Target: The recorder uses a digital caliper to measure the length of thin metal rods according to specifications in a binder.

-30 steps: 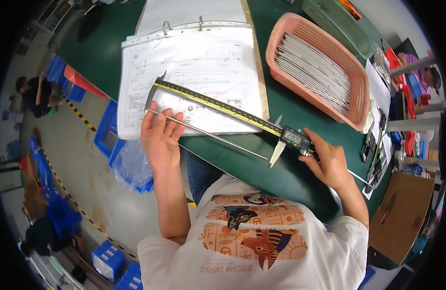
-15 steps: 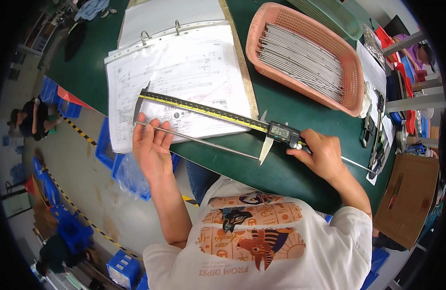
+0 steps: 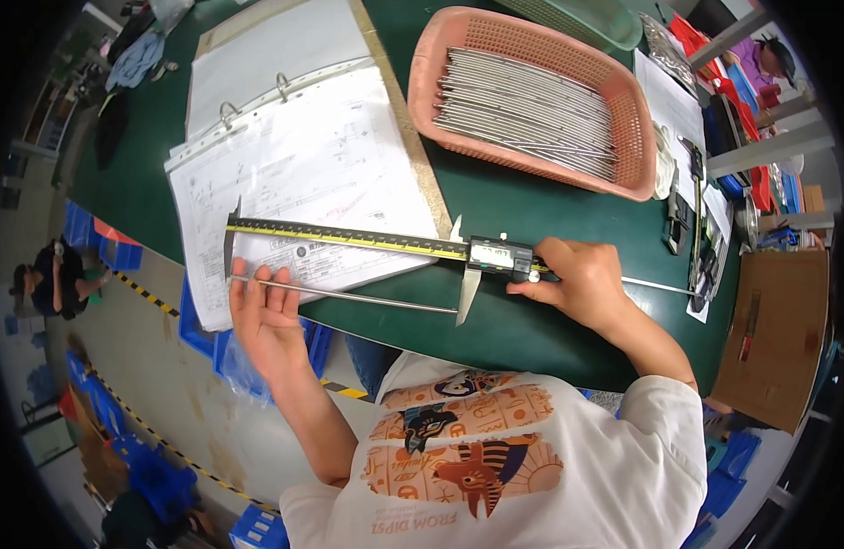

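some bare green tabletop [image 3: 541,339] along my edge; left hand [image 3: 270,325] pinches slim silver-metal rod [image 3: 385,301], right hand [image 3: 582,284] grips black-yellow caliper [image 3: 394,242], now looking leveller.

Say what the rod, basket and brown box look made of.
Rod: metal, probably steel; smooth, silvery, with a bright sheen. The exact alloy can't be told by eye.
Basket: likely moulded plastic, fairly matte; even pink colour, rounded rim, perforated walls.
Brown box: probably cardboard; dull, flat brown panel with no gloss.
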`<state>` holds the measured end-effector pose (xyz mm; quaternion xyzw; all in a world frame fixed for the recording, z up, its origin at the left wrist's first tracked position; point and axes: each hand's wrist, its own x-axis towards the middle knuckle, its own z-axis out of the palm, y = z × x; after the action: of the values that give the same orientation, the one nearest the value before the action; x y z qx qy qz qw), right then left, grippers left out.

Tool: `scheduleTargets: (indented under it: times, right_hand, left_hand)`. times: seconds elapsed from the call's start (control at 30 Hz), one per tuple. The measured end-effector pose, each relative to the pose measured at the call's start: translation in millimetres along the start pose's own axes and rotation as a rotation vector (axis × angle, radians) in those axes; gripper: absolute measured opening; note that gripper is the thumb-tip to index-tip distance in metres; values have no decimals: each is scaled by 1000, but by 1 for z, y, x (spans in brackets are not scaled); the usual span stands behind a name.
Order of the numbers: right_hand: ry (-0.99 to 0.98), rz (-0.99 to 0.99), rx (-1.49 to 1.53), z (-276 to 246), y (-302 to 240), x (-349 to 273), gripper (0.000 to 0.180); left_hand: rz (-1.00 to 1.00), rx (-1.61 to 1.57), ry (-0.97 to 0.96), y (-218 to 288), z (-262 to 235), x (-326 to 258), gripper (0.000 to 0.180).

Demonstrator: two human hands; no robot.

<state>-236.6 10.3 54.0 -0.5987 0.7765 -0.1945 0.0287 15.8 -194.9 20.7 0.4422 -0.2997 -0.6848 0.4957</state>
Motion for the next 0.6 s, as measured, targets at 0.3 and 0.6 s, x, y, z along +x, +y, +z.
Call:
scheduleTargets:
  times: [0.3,0.6]
  right_hand:
    - [25,-6,31,-3,1,-1,47]
    - [-78,-122,201,-7,2,8,29]
  left_hand:
    - [62,-12,-4,5,0,-8,42]
    - [83,-42,60,9,-8,-13,44]
